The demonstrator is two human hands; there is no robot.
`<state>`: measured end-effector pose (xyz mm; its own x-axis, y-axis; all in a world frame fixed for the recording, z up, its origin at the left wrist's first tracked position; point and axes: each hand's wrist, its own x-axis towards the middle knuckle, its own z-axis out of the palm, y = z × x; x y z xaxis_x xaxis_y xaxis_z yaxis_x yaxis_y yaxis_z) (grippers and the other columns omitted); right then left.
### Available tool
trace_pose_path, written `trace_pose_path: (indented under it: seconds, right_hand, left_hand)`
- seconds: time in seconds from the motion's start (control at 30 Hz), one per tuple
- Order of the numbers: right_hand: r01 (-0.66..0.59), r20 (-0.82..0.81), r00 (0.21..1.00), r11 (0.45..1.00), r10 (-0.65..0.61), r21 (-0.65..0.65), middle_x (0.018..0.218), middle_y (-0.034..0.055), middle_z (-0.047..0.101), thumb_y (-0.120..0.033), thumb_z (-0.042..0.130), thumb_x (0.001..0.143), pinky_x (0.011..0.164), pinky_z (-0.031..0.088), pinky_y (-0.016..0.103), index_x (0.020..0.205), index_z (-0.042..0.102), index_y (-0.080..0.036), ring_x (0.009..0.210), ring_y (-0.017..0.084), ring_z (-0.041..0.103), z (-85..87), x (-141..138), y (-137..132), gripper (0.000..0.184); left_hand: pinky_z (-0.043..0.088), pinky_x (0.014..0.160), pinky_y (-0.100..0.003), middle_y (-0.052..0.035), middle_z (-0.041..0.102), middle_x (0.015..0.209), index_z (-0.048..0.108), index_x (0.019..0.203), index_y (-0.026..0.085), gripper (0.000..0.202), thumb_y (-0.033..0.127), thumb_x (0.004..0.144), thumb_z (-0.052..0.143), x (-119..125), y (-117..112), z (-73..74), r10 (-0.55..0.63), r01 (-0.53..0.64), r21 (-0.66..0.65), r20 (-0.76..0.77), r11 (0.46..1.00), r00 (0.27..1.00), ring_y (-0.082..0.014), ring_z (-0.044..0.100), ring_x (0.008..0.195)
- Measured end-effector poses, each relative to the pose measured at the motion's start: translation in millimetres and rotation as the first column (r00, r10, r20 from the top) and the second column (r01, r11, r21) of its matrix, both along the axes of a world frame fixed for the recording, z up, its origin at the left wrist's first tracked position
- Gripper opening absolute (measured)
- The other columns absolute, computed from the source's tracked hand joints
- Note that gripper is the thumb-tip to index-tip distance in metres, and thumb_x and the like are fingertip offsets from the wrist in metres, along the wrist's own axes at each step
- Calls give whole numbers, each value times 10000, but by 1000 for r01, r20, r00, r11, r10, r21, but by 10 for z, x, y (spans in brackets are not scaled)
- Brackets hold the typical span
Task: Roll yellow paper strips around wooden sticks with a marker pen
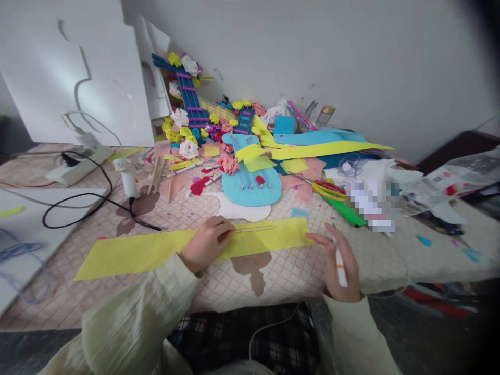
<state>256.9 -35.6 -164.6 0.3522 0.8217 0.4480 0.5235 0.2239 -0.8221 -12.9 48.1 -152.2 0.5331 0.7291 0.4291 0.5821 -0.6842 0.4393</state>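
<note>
A long yellow paper strip (136, 254) lies across the near part of the table. Over its upper part runs a thin wooden stick (255, 228), flat on the paper. My left hand (209, 244) rests on the strip with its fingers closed on the stick's left end. At the strip's right end is my right hand (341, 260), with a white marker (340, 268) with an orange band held in it. Its index finger and another finger reach towards the paper's edge. Behind the strip, a blue guitar-shaped piece (250, 190) overlaps a white cut-out (240, 209).
A white glue gun (127, 179) stands at left by a power strip (80, 166), with a black cable curling forward. Scissors (330, 191) lie right of centre. Decorated guitar shapes (189, 99) and paper flowers lean at the back. Plastic bags (441, 182) lie at right.
</note>
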Motion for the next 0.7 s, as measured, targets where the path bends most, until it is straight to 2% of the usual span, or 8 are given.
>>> trace_pose_path:
  seconds: [0.1, 0.2, 0.33, 0.5, 0.7]
  right_hand:
    - [-129, 341, 926, 986, 159, -108, 1136, 120, 590, -319, 417, 866, 889, 431, 435, 1186, 473, -194, 1067, 256, 536, -21, 16, -26, 348]
    - [-179, 520, 821, 971, 235, -157, 1100, 121, 597, -309, 447, 848, 868, 445, 460, 1164, 496, -199, 1024, 276, 544, -43, 38, 6, 339]
    - [-193, 576, 778, 968, 249, -158, 1092, 129, 598, -288, 442, 848, 885, 427, 491, 1178, 476, -193, 1017, 283, 540, -53, 77, 44, 346]
    - [-168, 599, 767, 973, 230, -159, 1106, 132, 593, -293, 434, 850, 916, 396, 515, 1176, 467, -200, 1028, 281, 548, -60, 203, 46, 341]
    - [-153, 615, 757, 975, 222, -164, 1091, 131, 600, -311, 430, 858, 848, 454, 473, 1162, 480, -197, 997, 274, 567, -57, 391, 77, 328]
  left_hand:
    - [492, 725, -318, -43, 607, 801, 626, 821, 169, 152, 127, 805, 481, 8, 0, -3, 5, -5, 3, -4, 1000, 1000, -156, 562, 783]
    - [489, 734, -321, -39, 609, 800, 624, 814, 172, 152, 153, 823, 474, -4, 7, 11, 16, -16, 14, -11, 1000, 1000, -157, 561, 786]
    - [479, 755, -335, -51, 612, 826, 614, 834, 158, 160, 177, 845, 455, -98, -51, 98, 60, -60, 49, -5, 997, 998, -162, 554, 799]
    - [485, 720, -309, -44, 619, 799, 605, 809, 167, 143, 179, 838, 465, -329, -264, 227, 126, -126, 61, 2, 990, 992, -156, 571, 772]
    - [498, 699, -292, -36, 623, 794, 605, 800, 177, 148, 190, 836, 461, -449, -349, 182, 186, -186, 52, -8, 981, 982, -151, 585, 760]
